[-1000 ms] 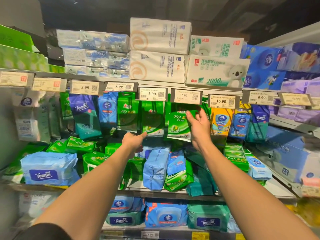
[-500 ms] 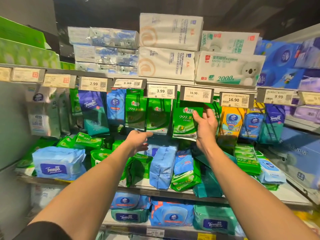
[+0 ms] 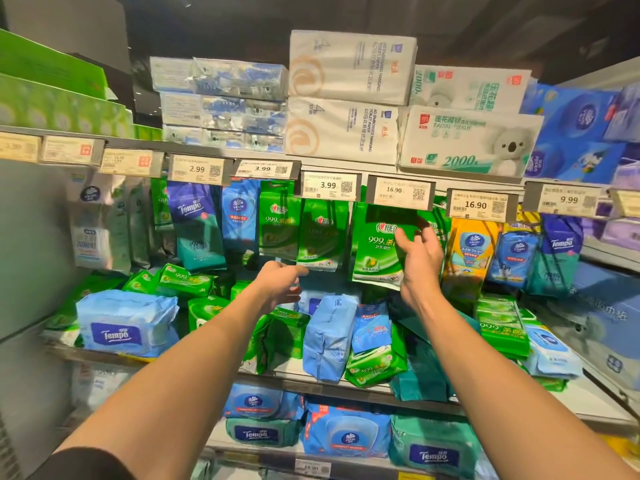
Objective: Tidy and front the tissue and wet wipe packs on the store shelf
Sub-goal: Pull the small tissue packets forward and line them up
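Green wet wipe packs hang in a row under the price tags. My right hand (image 3: 417,261) is raised in front of the large green hanging pack (image 3: 375,252), fingers relaxed and slightly spread, holding nothing. My left hand (image 3: 282,282) reaches forward below a smaller green hanging pack (image 3: 320,237), fingers loosely extended, empty. Below them, on the shelf (image 3: 346,382), lie jumbled packs: a light blue upright pack (image 3: 327,341), a blue Tempo pack (image 3: 126,323), green packs (image 3: 185,280) and a dark teal pack (image 3: 422,368).
White tissue bales (image 3: 349,98) and a koala facial tissue pack (image 3: 467,143) are stacked on the top shelf. Price tags (image 3: 400,195) line the shelf rail. Blue bulk packs (image 3: 585,133) fill the right side. More Tempo and Vinda packs (image 3: 346,434) sit on the lower shelf.
My right hand has let go of the large green hanging pack and drawn back slightly. My left hand stays low beneath the smaller packs. The view has shifted closer to the shelf.
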Demonstrator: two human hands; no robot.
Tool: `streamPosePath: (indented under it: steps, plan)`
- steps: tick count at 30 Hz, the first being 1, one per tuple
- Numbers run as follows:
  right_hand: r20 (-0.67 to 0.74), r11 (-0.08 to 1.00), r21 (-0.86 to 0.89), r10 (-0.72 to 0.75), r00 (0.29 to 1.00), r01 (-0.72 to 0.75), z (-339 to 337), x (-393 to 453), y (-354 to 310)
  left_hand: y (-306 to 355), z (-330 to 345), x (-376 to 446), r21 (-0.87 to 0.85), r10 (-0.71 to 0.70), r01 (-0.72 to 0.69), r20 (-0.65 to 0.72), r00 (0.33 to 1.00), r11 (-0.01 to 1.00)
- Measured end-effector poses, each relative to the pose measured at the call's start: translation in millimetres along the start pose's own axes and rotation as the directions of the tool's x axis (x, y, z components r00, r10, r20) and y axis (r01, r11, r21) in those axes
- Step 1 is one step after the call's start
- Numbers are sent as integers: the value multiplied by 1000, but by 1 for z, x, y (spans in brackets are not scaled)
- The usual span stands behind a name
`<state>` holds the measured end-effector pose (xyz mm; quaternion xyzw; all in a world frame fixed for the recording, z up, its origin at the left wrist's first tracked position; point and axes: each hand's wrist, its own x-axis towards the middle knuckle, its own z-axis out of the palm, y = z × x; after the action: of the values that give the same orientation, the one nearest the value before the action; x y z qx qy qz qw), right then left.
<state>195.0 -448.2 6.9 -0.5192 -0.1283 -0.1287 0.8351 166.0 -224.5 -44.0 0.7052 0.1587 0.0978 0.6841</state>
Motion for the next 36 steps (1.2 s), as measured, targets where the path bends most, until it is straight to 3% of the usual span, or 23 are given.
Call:
streamPosePath:
  steps: [11,20,30,36]
  plan:
    - [-13,997,44,-67,998,67,6,-17,-20,-3,15,-8,0,-6,6,-4,1000,1000]
    - [-40,991,-127,47,998,-52,-1,15,-7,-3,10,-17,19,-2,3,-22,1000,1000]
    - [-74,986,-163,30,997,-42,5,52,7,-6,4,-24,18,-32,33,-32,999,999]
    - [-64,952,-306,-8,998,-12,10,73,28,-14,-8,-12,14,-41,42,-59,997,999]
